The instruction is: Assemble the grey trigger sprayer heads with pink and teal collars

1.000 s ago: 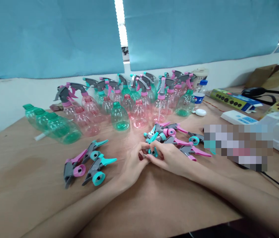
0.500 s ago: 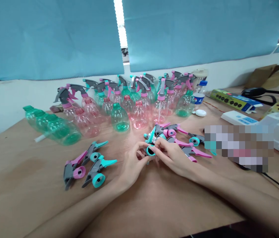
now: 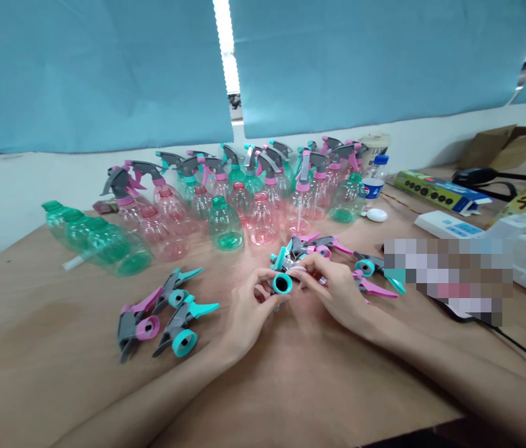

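My left hand grips a trigger spray head between thumb and fingers, its teal screw collar facing me and its dark inside showing. Just right of the collar, my right hand has thumb and fingers pinched together. Something small and pale seems to be at those fingertips, too small to name. Behind both hands lies a pile of grey spray heads with pink or teal parts, such as a pink one. To the left, several more lie loose, among them a teal-collared spray head.
Pink and green bottles, many with spray heads on, crowd the back, including a green bottle. Green bottles lie on their sides at left. Right are a labelled drink bottle, a long box and a power strip.
My right hand has drawn slightly right, away from the collar. The collar's opening is now uncovered and faces me more squarely. My left hand keeps its grip.
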### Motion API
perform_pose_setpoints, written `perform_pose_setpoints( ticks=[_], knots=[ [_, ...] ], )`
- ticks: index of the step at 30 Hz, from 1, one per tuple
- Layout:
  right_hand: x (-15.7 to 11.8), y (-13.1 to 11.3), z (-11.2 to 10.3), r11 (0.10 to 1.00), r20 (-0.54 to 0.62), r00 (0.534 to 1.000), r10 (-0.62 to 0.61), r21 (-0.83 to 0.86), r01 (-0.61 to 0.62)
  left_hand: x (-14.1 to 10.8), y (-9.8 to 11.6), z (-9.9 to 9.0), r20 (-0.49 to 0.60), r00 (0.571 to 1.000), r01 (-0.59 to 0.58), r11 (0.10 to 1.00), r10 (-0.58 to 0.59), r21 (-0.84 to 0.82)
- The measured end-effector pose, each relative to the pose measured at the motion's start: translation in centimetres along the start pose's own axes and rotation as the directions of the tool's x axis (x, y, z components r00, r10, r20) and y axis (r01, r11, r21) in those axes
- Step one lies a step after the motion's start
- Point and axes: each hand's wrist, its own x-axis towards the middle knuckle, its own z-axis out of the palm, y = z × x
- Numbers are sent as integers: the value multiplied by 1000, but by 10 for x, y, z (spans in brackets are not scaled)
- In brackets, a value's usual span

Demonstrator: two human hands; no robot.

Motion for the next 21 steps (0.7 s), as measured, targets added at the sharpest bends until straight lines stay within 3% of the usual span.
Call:
perform_pose_setpoints(
  ticks=[6,11,15,21],
  knots=[
    [-1,-3,1,998,41,997,-60,39,58,-1,0,0,7,1000,-23,1000,23,-2],
    [-1,-7,-1,997,63,997,-37,65,33,-2,-2,0,4,1000,-25,1000,25,7],
    [2,-11,-5,988,90,991,103,103,-112,-2,0,0,-9,1000,-16,1000,16,8],
    [7,-7,-6,934,229,924,305,119,-338,-3,-2,0,-13,1000,-21,1000,22,23]
  ],
)
